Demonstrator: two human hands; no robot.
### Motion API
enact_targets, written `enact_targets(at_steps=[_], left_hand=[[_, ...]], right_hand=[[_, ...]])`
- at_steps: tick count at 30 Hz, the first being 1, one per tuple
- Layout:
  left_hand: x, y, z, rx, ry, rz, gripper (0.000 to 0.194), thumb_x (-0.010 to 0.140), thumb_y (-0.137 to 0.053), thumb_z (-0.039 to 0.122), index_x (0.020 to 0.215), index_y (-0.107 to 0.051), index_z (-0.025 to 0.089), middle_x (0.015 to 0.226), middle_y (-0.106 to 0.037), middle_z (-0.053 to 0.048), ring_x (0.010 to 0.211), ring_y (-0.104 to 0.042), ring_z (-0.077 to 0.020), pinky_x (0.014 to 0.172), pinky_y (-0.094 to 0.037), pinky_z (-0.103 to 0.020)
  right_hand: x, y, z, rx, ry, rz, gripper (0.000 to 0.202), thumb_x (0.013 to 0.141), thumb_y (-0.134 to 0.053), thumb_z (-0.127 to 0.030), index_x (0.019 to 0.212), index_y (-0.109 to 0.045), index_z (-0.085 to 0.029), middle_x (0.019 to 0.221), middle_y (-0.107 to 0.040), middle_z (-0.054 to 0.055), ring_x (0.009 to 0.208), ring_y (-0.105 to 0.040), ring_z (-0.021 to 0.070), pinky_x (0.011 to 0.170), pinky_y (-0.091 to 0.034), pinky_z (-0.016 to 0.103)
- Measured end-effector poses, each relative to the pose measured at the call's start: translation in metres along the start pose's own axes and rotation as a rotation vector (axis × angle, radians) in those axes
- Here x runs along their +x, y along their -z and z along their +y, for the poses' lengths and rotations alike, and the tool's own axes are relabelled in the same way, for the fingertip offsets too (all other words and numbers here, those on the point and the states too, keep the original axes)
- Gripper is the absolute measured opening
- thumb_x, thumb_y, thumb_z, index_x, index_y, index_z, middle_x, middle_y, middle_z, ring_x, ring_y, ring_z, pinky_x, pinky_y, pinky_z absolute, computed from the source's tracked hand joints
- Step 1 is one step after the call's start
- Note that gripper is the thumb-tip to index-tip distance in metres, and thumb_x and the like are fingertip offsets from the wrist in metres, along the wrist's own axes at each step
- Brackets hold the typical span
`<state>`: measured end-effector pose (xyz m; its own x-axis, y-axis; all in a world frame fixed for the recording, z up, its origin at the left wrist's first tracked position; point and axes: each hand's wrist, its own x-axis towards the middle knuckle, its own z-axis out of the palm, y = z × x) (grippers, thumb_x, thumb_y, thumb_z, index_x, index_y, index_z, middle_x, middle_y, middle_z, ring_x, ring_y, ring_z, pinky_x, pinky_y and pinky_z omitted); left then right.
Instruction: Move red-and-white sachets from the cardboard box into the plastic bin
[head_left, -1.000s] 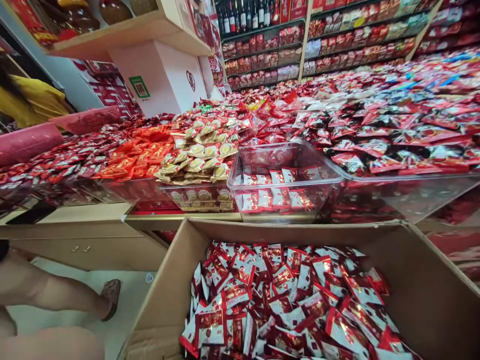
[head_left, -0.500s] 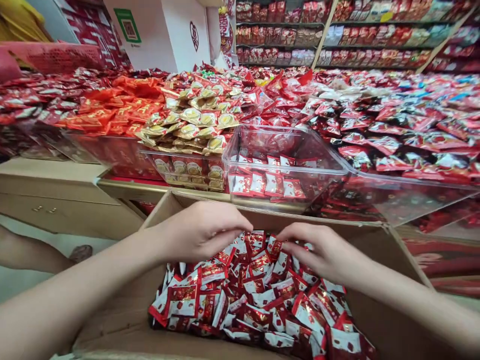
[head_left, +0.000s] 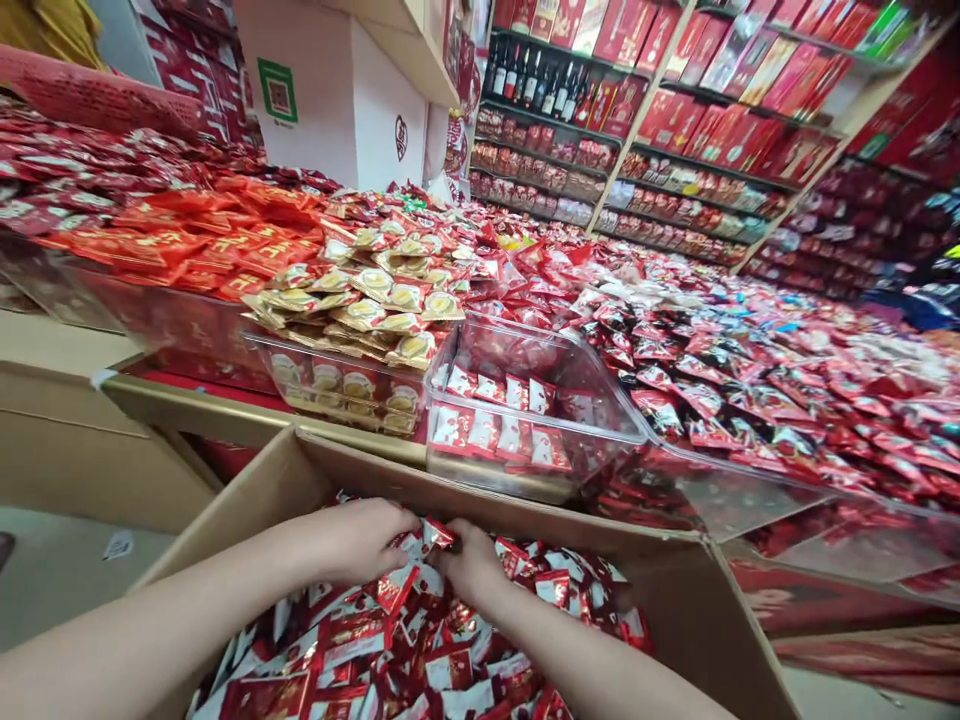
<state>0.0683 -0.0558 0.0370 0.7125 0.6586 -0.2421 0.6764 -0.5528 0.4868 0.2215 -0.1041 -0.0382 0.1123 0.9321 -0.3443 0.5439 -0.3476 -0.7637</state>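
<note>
Small red and white wrapped sweet packets [head_left: 450, 668] fill the cardboard box [head_left: 352, 465] in front of me. My left hand [head_left: 364, 538] is down among them near the far wall, its fingers curled round packets and partly hidden. Close beside it, my right hand [head_left: 474, 568] is bent inward, closed on packets at the gap between both hands. A red-edged packet [head_left: 437, 535] shows there. Just beyond the box stands a clear plastic bin [head_left: 495, 470], with rows of similar red and white packets [head_left: 499, 432] low inside.
To the bin's left are gold-wrapped sweets [head_left: 367, 310] and orange-red packets [head_left: 202, 240] heaped in clear bins. Dark and red packets [head_left: 697, 385] pile up on the right. A white pillar [head_left: 307, 110] and stocked shelves [head_left: 555, 150] stand behind.
Both hands have moved deeper into the packets and closer together, the right one shifting left. The view has tilted up and turned, showing more shelves.
</note>
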Motion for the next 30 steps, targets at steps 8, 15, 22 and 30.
enact_targets(at_steps=[8,15,22,30], left_hand=[[-0.012,0.009,0.025,-0.516,-0.039,-0.155,0.037,0.066,-0.06,0.035,0.097,-0.053,0.017,0.085,-0.062,-0.003,0.073,-0.056,-0.0173,0.061,-0.042,-0.024],[-0.015,0.005,0.065,-1.186,-0.024,-0.094,0.033,0.065,-0.065,0.026,0.094,-0.056,0.014,0.068,-0.055,0.002,0.054,-0.045,-0.0071,0.052,-0.037,-0.019],[-0.012,0.005,0.077,-1.243,-0.06,-0.111,0.033,0.066,-0.065,0.037,0.084,-0.06,0.01,0.069,-0.055,0.0,0.064,-0.049,-0.0103,0.064,-0.039,-0.023],[-0.005,-0.051,0.051,-1.299,0.046,-0.238,0.055,0.055,-0.068,0.053,0.088,-0.061,0.01,0.067,-0.055,0.001,0.059,-0.045,-0.008,0.057,-0.033,-0.017]], right_hand=[[-0.044,0.039,-0.018,0.459,0.174,-0.141,0.021,0.067,-0.059,-0.035,0.071,-0.047,-0.018,0.058,-0.054,-0.003,0.055,-0.051,0.0128,0.053,-0.041,0.024],[-0.079,0.081,-0.047,0.814,0.165,-0.176,0.028,0.063,-0.069,-0.032,0.078,-0.052,-0.016,0.069,-0.056,-0.002,0.062,-0.049,0.009,0.056,-0.038,0.02],[-0.08,0.081,-0.035,0.938,0.209,-0.244,0.038,0.06,-0.073,-0.031,0.082,-0.046,-0.016,0.068,-0.058,-0.002,0.056,-0.048,0.0054,0.054,-0.036,0.018],[-0.062,0.046,0.023,0.931,0.096,-0.402,0.049,0.048,-0.079,-0.029,0.08,-0.044,-0.017,0.056,-0.051,-0.007,0.048,-0.044,0.0035,0.048,-0.026,0.016]])
